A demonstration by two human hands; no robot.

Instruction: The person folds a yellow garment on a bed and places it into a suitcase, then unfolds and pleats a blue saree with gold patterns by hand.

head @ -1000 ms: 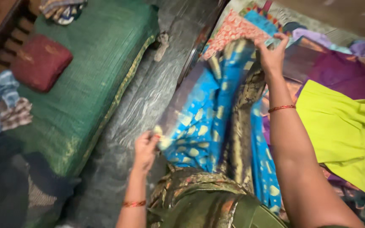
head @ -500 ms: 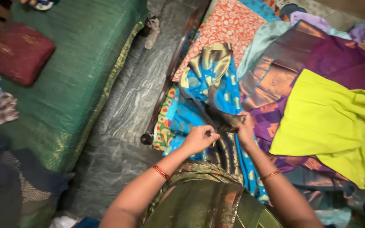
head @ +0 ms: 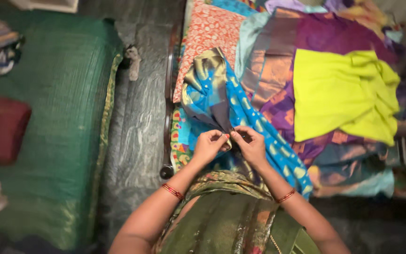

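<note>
The cloth (head: pixel 222 101) is showing bright blue with pale gold motifs and a gold border. Beside it a cushion (head: pixel 205 35) is showing orange-red with a white floral pattern. A garment (head: pixel 341 91) is glowing plain lime yellow, lying on purple fabric (head: pixel 339 35) with a copper band. The bedcover (head: pixel 57 127) is appearing green with a gold edge.

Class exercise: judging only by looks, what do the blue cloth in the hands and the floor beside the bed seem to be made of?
Blue cloth: probably silk or a silk-like weave, sheeny, with gold woven motifs and a metallic-looking border; it creases softly.
Floor: seemingly polished stone, grey with wavy pale veins and a dull gloss.
</note>
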